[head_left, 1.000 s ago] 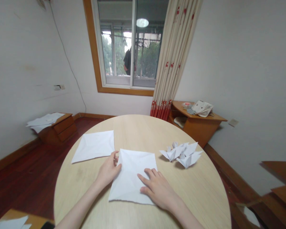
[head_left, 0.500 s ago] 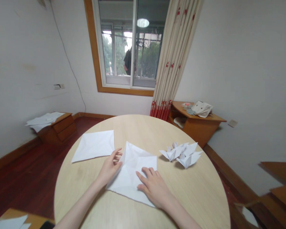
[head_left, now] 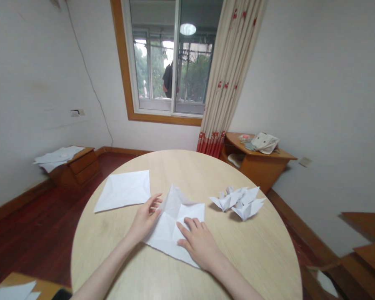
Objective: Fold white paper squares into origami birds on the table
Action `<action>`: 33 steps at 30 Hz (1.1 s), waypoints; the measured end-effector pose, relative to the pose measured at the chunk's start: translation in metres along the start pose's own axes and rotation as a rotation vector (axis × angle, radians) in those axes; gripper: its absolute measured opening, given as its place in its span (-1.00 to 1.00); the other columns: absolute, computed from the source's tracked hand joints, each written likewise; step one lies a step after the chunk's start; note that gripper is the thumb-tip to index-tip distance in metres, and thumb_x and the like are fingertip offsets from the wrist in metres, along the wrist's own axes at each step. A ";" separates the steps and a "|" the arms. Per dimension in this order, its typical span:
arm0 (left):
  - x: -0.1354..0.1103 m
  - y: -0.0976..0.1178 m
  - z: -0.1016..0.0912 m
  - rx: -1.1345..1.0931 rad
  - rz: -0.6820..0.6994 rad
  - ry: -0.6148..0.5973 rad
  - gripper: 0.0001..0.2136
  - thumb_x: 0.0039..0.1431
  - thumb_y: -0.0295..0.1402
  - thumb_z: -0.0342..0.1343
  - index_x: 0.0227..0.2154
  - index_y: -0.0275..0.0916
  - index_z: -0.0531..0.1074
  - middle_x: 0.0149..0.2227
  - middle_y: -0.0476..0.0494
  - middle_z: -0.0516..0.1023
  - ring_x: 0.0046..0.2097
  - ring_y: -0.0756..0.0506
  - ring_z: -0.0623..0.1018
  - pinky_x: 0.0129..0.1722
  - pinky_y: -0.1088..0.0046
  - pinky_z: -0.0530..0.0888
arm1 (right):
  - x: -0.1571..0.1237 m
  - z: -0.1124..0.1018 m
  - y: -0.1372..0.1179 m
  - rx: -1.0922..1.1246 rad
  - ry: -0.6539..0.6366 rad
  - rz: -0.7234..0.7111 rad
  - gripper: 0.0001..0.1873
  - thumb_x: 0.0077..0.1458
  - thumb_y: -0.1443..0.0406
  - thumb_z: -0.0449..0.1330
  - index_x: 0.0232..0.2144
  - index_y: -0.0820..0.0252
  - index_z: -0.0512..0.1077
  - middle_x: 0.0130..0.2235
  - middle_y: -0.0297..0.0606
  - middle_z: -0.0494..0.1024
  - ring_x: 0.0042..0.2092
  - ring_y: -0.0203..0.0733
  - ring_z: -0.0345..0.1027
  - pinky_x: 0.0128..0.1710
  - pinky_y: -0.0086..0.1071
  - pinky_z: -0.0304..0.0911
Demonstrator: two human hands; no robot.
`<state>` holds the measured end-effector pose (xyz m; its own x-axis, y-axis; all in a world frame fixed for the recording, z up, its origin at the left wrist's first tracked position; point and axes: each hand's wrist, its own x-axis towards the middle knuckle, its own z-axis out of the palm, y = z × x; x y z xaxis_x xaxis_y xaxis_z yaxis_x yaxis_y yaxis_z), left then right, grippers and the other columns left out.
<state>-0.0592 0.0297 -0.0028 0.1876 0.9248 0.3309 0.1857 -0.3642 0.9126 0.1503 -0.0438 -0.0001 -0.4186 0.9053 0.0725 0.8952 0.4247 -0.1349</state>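
A creased white sheet of paper (head_left: pixel 168 227) lies at the middle of the round table, its far corner and left side raised off the surface. At that raised left edge is my left hand (head_left: pixel 146 217), fingers apart and slightly curled; its thumb appears to touch the paper, and contact behind it is hidden. My right hand (head_left: pixel 200 246) lies spread over the sheet's right part, pressing it down with fingers stretched out. Fold lines cross the sheet's centre.
The pale wooden table (head_left: pixel 187 166) also carries flat white paper (head_left: pixel 125 189) at the left and several folded paper shapes (head_left: pixel 237 202) at the right. A corner cabinet (head_left: pixel 258 166) stands behind, with a drawer unit (head_left: pixel 84 164) at the far left.
The sheet's left side and far corner have tilted up and shifted right. My left hand has moved slightly right with the edge; my right hand has slid a little left.
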 end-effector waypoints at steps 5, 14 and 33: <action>0.001 -0.006 -0.002 0.051 -0.017 0.019 -0.57 0.06 -0.34 0.08 0.03 -0.28 0.34 -0.14 -0.21 0.52 -0.14 -0.12 0.52 -0.19 0.36 0.47 | 0.001 0.005 -0.001 0.024 0.027 -0.060 -0.51 0.23 0.15 0.11 0.17 0.13 0.25 0.11 -0.09 0.37 0.06 0.08 0.20 0.01 -0.08 0.19; 0.000 -0.003 -0.001 0.047 -0.005 -0.009 -0.58 0.06 -0.35 0.07 0.03 -0.27 0.35 -0.14 -0.21 0.54 -0.13 -0.13 0.53 -0.17 0.35 0.47 | 0.004 0.009 -0.006 0.005 0.045 -0.079 -0.48 0.19 0.02 0.09 0.18 -0.14 0.21 0.12 -0.12 0.34 0.05 0.14 0.18 -0.02 0.01 0.17; -0.002 0.003 -0.003 0.067 -0.010 -0.042 -0.58 0.11 -0.28 0.07 0.04 -0.26 0.38 -0.12 -0.22 0.57 -0.10 -0.16 0.54 -0.12 0.31 0.46 | 0.000 -0.003 0.005 0.216 -0.043 0.011 -0.48 0.24 0.21 0.06 0.23 0.15 0.17 0.25 -0.10 0.22 0.22 0.06 0.08 0.16 -0.06 0.08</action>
<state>-0.0615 0.0265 0.0000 0.2254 0.9237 0.3099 0.2515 -0.3624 0.8974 0.1549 -0.0417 0.0024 -0.4189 0.9076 0.0277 0.8484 0.4021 -0.3442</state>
